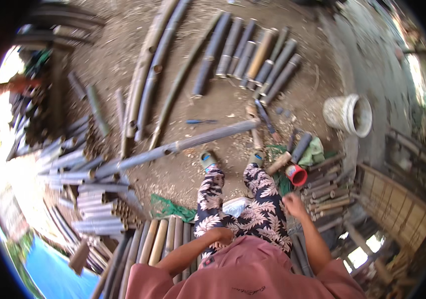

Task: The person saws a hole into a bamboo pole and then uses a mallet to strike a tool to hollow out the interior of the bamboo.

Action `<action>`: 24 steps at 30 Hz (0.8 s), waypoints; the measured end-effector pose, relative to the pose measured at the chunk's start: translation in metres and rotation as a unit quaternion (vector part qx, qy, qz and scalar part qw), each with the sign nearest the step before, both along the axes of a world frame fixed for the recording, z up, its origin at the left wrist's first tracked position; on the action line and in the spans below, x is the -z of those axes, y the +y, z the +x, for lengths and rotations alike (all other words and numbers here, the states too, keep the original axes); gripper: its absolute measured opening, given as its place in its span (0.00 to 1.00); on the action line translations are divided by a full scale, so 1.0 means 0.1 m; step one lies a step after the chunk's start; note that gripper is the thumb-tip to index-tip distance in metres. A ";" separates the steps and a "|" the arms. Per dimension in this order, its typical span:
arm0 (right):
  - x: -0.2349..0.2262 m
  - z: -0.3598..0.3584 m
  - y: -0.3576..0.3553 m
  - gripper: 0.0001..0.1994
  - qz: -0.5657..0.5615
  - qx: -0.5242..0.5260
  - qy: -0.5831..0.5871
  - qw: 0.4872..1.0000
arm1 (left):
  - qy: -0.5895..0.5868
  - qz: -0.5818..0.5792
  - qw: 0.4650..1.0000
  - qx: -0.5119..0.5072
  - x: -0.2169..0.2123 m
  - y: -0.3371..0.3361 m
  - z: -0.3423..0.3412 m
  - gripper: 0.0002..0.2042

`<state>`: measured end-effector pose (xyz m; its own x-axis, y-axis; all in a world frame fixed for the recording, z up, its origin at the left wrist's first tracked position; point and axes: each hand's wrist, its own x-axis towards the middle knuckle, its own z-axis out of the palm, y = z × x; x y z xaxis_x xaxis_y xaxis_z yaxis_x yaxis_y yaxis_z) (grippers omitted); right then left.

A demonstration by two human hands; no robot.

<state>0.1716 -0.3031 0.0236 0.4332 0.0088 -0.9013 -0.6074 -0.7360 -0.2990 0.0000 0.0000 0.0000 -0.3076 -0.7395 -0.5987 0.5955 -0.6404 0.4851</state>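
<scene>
My left hand (221, 235) rests over my lap, at the top of my patterned trousers (268, 212). Its fingers bend down and are mostly hidden, so what they hold does not show. Beside my right thigh, my right hand (293, 205) is curled closed, and anything within it is out of sight. A red plastic container (296, 175) lies on its side just beyond that hand. Ahead of my feet a long bamboo pole (188, 143) slants across the ground, its right end resting on a short wooden piece (256, 134). A blue-handled tool (200, 121) lies past the pole.
Cut bamboo lengths (245, 57) lie in a row at the far side. Long poles (148, 74) stretch away left of them. Bamboo stacks (101, 209) fill the left. A white bucket (347, 114) lies tipped at right, with short bamboo pieces (328, 192) piled nearer. Green netting (170, 207) lies near my left leg.
</scene>
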 end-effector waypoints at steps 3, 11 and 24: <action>1.90 0.50 -0.08 0.10 -0.057 -0.123 -0.273 0.952 | -0.261 0.110 0.958 -0.052 0.98 0.63 0.59 0.18; 4.30 1.61 0.11 0.17 -0.083 -0.147 -0.268 0.949 | -0.546 0.406 0.719 -0.142 3.73 0.78 2.39 0.33; 6.37 2.14 0.07 0.31 -0.146 -0.265 -0.482 0.822 | -0.483 0.360 0.789 -0.119 5.56 0.44 3.60 0.41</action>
